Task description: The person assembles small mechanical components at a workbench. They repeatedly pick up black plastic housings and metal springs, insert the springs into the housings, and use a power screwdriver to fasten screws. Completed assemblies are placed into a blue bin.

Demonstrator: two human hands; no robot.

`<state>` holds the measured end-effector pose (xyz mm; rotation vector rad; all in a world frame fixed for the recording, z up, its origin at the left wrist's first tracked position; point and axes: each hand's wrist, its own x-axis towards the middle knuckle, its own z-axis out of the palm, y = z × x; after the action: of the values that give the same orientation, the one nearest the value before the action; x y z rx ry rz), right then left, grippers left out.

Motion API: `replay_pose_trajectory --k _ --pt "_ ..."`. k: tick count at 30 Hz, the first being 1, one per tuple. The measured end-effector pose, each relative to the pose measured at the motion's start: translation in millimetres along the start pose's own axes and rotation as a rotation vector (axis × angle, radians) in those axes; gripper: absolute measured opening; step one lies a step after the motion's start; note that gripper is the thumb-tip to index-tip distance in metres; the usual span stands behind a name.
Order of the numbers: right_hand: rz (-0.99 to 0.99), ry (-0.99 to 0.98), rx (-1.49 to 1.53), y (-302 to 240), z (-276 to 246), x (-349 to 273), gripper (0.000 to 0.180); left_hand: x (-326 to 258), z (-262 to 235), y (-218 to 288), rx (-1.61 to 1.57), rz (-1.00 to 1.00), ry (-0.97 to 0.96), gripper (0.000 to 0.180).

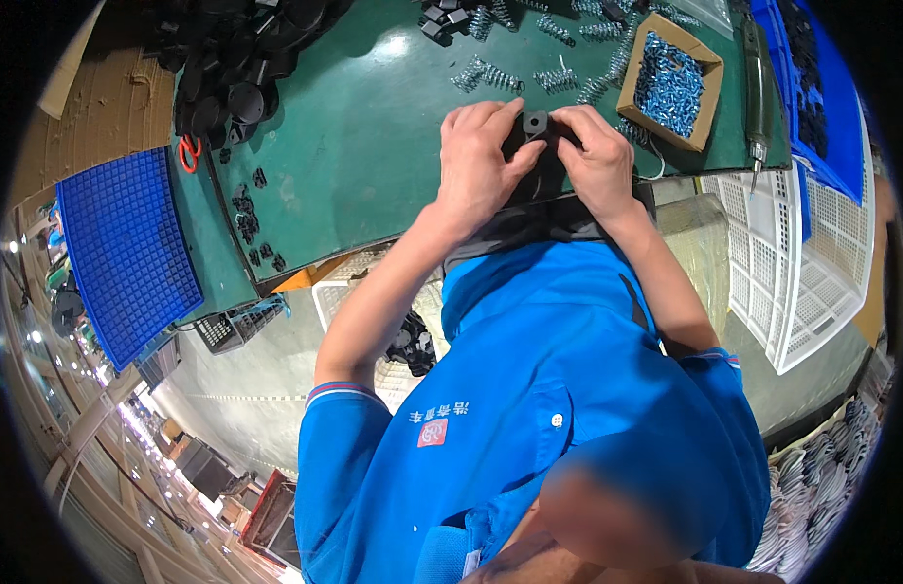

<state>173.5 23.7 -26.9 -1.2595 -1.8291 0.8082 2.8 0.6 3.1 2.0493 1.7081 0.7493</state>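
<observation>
The person is pressing both hands onto a small black plastic part [535, 125] that is lying at the near edge of the green counter [364, 146]. The left hand [479, 161] is bearing down with its grip pressed together, thumb and forefinger pinching the part's left side; the right hand [595, 156] is pinching the right side the same way. A larger black piece [539, 200] is sitting under the hands, mostly hidden.

The part is resting close to the counter's edge, so a slip of either thumb could probably be sending it off into the white crate [792, 263] or onto the floor. The loose metal springs [490, 76] are lying just beyond the fingers, and a careless sweep could be scattering them. A spring under pressure may also be jumping free if the pinch is uneven.

A square brown cardboard box [706, 92], open-topped, is standing right of the springs, holding small bluish metal pieces [668, 86]. A blue gridded tray [126, 248] is lying at the left, with red-handled scissors [189, 153] beside it. A blue bin [821, 107] is sitting at the far right. A small red square badge [433, 431] is showing on the blue shirt [529, 389].
</observation>
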Motion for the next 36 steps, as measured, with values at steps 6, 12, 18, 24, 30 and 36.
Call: replay_pose_trajectory --k 6,12,18,24,30,36 --pt "-0.087 -0.068 -0.240 3 -5 0 0.023 -1 4 6 -0.015 -0.002 -0.057 0.044" --pt "-0.195 -0.136 -0.282 9 -10 4 0.022 10 -4 19 0.162 -0.035 -0.240 0.036" --pt "-0.223 -0.223 -0.233 -2 -52 12 0.027 20 0 28 0.465 0.029 -0.365 0.031" --pt "0.581 0.125 -0.992 87 -221 55 0.079 14 7 27 0.479 0.089 -0.276 0.034" --pt "0.742 -0.212 -0.932 110 -214 74 0.089 9 11 22 0.422 0.074 -0.198 0.037" --pt "0.687 0.006 0.297 138 -240 58 0.044 9 11 20 0.408 0.086 -0.194 0.035"
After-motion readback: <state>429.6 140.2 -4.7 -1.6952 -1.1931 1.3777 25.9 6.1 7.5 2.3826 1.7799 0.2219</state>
